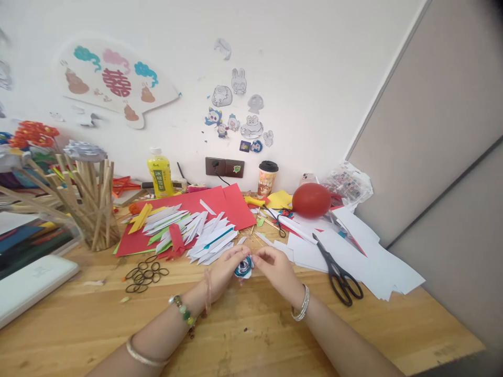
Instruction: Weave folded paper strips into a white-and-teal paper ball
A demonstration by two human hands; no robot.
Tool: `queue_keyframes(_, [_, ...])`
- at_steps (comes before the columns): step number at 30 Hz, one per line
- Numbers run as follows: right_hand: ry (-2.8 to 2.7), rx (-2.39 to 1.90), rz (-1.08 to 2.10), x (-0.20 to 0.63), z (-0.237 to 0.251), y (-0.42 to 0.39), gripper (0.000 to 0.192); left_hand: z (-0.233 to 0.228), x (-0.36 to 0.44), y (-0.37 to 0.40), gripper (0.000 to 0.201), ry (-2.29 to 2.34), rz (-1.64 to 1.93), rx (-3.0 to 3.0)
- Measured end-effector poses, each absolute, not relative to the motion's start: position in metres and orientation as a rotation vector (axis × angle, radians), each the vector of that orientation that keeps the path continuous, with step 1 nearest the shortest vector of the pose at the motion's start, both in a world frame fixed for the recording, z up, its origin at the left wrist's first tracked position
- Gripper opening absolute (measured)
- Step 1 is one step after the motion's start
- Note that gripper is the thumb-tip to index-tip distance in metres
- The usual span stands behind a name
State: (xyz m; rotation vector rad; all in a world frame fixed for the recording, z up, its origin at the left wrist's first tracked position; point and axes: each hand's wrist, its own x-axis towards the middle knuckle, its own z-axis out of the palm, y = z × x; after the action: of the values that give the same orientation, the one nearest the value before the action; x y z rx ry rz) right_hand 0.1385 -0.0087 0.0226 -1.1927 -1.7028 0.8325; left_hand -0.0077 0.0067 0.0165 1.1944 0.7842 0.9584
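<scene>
Between my two hands, above the wooden table, is a small rolled paper flower [243,267] in blue and white. My left hand [228,264] is closed round its left side, thumb along the top. On the other side my right hand [274,266] pinches at the flower's right edge, finger and thumb together. Beyond my hands lie many folded paper strips [212,238], mostly white, some green, red and blue. Black scissors [337,269] rest on white paper sheets to the right of my right hand.
Black rubber bands [145,273] lie at the left, near a container of wooden sticks [96,204]. Behind the papers stand a yellow bottle [160,175] and a lidded cup [268,179]. A red balloon [312,200] sits back right. A white case [37,288] lies far left.
</scene>
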Motion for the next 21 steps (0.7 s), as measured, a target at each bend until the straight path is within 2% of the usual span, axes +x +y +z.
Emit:
queue_keyframes(3, [-1.577,-1.157,1.107,0.1395,0.0249,-0.0086,0.026,0.0164,-0.0085,0.0082,0.028,0.804,0.966,1.184])
queue_keyframes(9, [-1.478,-1.162,1.309,0.1381,0.0311,-0.0105,0.030,0.0147,-0.0095,0.0108,0.030,0.792,0.949,1.196])
queue_keyframes(21, [-1.440,-1.080,1.361,0.1398,0.0305,-0.0098,0.024,0.0160,-0.0120,0.0089,0.029,0.750,0.923,1.184])
